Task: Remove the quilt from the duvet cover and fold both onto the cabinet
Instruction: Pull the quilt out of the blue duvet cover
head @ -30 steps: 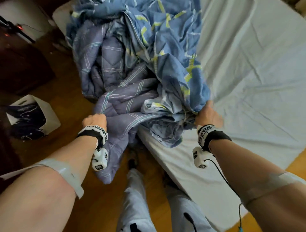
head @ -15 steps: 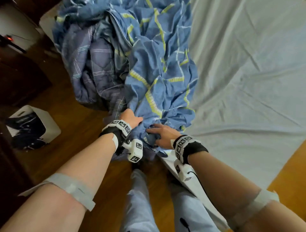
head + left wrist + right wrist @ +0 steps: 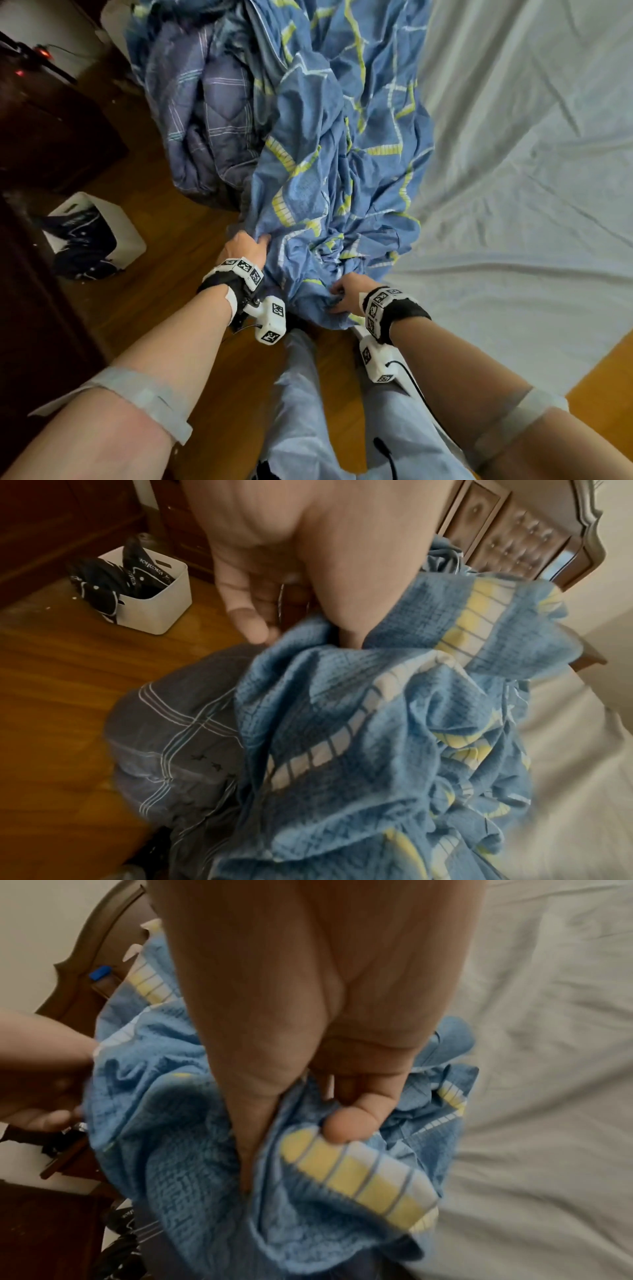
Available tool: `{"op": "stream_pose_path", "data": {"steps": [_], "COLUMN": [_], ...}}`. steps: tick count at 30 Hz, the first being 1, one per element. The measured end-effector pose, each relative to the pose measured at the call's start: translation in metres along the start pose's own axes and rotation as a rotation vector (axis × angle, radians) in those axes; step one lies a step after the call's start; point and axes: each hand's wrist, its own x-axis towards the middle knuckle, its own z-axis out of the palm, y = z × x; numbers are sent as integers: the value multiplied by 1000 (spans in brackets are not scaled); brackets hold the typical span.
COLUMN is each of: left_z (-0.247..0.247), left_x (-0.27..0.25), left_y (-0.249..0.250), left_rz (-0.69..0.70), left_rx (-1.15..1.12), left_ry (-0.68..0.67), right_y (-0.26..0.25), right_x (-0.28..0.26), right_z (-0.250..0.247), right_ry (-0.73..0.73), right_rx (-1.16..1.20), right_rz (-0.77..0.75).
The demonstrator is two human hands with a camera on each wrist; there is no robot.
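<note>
Nearby, white bin (image 3: 113,226) holding dark cloth, left hand (image 3: 244,247) and right hand (image 3: 346,294) clamped on duvet cover (image 3: 329,164)

Bare forearms; behind each of the hands, a black wrist strap (image 3: 404,310) bearing white marker-printed cubes (image 3: 272,320); pale bands near elbows; light-blue trousers (image 3: 301,407).

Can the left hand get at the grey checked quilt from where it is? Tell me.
Probably yes: the left hand grips the duvet cover right beside the quilt, nothing between them, though it must let go first.
</note>
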Motion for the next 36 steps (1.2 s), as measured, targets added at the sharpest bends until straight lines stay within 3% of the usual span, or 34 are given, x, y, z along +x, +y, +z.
{"op": "stream_pose_path", "data": {"steps": [4, 7, 9, 13, 16, 22, 29, 36], "left_z": [1, 9, 8, -3, -20, -19, 7, 8], "left_x": [-13, -43, -72, -122, -158, -230, -316, -389], "left_y": [-3, 8, 19, 34, 37, 14, -20, 3], "left_rz": [-30, -10, 74, 524, 661, 785, 851, 944], "left_rx": [-132, -400, -391, -119, 124, 68, -86, -102], "left_ry": [3, -248, -335, -271, -240, -79, -98, -110], "right_y": [7, 15, 13, 2, -6, 0, 8, 37], "right_x": [-21, -46, -73, -126, -159, -218, -319, -403], "right_z": [-10, -32, -48, -69, -63, -10, 35, 34], "right_ry": [72, 202, 306, 465, 483, 578, 643, 710], "right_rx": [52, 81, 129, 203, 211, 353, 593, 409], "right_rz": [37, 6, -21, -116, -160, -209, -57, -43]}}
